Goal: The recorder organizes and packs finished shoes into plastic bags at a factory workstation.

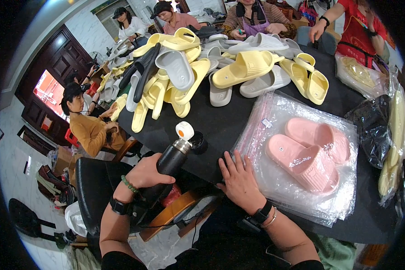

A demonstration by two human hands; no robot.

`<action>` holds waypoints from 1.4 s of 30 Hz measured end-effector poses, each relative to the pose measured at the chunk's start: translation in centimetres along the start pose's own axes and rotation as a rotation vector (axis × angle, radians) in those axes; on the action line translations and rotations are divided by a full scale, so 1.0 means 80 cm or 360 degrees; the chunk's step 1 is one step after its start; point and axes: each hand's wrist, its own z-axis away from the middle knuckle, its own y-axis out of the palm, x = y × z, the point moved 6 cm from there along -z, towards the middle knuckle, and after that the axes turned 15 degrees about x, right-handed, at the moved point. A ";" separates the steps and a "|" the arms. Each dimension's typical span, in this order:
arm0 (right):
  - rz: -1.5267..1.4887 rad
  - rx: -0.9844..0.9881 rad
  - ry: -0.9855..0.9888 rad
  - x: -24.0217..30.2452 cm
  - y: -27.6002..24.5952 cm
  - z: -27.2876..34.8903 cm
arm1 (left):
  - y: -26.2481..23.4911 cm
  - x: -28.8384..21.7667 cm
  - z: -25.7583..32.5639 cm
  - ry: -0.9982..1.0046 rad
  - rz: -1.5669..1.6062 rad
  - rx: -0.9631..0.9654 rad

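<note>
My left hand (147, 173) grips a black flask (168, 167) with a silver neck and a white and orange cap, tilted over the near edge of the black table (211, 121). A small black lid (198, 141) lies on the table just past the flask's top. My right hand (240, 180) rests flat, fingers spread, on the table edge, touching the near left corner of a stack of clear plastic bags (283, 180). On that stack lies a pair of pink slippers (308, 153).
Heaps of yellow slippers (247, 67), grey slippers (175, 67) and a black slipper cover the table's far half. Bagged slippers (391, 135) lie at the right. Several seated people work at the left and far sides. A black chair (92, 184) stands by my left arm.
</note>
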 end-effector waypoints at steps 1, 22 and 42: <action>0.0000 -0.0004 0.0001 0.000 0.000 0.000 | 0.001 0.001 -0.001 0.0010 -0.0002 -0.0001; -0.0021 0.0004 -0.0007 0.001 -0.003 0.002 | 0.013 0.002 -0.002 0.0098 0.0181 -0.0027; -0.0033 -0.0041 -0.0021 0.002 -0.006 0.002 | 0.035 0.004 -0.005 0.0262 0.0396 -0.0189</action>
